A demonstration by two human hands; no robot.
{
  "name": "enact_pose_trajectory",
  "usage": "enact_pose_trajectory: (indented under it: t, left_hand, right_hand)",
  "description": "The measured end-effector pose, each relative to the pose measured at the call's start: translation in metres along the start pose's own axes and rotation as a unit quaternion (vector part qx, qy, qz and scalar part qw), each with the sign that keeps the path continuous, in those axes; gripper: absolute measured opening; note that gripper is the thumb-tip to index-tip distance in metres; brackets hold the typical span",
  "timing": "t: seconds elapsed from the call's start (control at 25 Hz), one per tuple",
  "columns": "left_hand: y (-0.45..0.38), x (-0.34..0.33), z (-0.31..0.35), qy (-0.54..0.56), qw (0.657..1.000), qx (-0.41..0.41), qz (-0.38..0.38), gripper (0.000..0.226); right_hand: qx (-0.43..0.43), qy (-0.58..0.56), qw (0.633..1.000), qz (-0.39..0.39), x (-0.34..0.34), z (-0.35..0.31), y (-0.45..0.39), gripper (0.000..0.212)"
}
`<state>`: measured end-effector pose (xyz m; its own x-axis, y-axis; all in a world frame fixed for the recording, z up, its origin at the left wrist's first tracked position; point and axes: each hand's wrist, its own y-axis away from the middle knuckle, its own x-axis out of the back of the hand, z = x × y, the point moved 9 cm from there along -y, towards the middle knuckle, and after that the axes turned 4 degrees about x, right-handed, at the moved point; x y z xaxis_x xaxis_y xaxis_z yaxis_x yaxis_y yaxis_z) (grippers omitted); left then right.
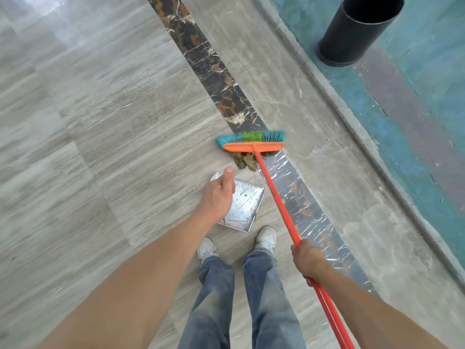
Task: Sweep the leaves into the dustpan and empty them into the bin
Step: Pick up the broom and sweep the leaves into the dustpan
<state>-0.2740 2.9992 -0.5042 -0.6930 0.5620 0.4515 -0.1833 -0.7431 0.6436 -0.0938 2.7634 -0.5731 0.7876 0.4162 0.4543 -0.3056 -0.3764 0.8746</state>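
A small pile of brown dry leaves [246,160] lies on the floor just in front of the orange broom head [253,146], whose teal and green bristles point away from me. My right hand [308,259] grips the broom's orange handle [279,202] partway up. A metal dustpan [245,202] sits on the floor just short of the leaves, near my shoes. My left hand [219,195] is over the dustpan's left side, fingers curled downward and thumb out; what it grips is hidden under it. The black cylindrical bin [357,31] stands at the top right.
The grey streaked tile floor carries a dark marble strip [219,79] that runs diagonally under the broom. A raised kerb [352,117] separates it from the teal painted ground where the bin stands. My jeans and white shoes [265,239] are directly below the dustpan.
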Motion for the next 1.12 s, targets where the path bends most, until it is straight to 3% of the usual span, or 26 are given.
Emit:
enact_pose_trajectory:
  t: [0.12, 0.2, 0.36, 0.6, 0.8, 1.12]
  left_hand:
    - [0.009, -0.001, -0.004, -0.011, 1.000, -0.002, -0.004, 0.060]
    - [0.011, 0.003, -0.008, -0.012, 1.000, -0.007, 0.001, 0.060]
    - [0.017, 0.004, -0.010, -0.024, 1.000, -0.002, -0.013, 0.061]
    - [0.026, 0.007, -0.003, -0.036, 0.999, -0.007, -0.008, 0.057]
    - [0.038, 0.033, -0.012, -0.035, 0.998, -0.005, 0.049, 0.057]
    - [0.037, 0.059, -0.040, -0.114, 0.993, -0.010, -0.034, 0.057]
  right_hand:
    - [0.054, 0.043, 0.998, -0.008, -0.018, 0.021, 0.036, 0.033]
    - [0.030, 0.026, 0.998, -0.057, -0.036, 0.036, 0.063, 0.020]
    - [-0.012, -0.022, 0.993, -0.119, -0.071, 0.072, 0.120, 0.019]
    - [-0.050, -0.013, 0.997, -0.065, -0.023, 0.087, 0.163, 0.027]
    - [-0.061, -0.094, 0.993, -0.035, 0.019, 0.060, 0.149, 0.028]
    - [-0.079, -0.142, 0.986, 0.048, 0.069, 0.016, 0.051, 0.045]
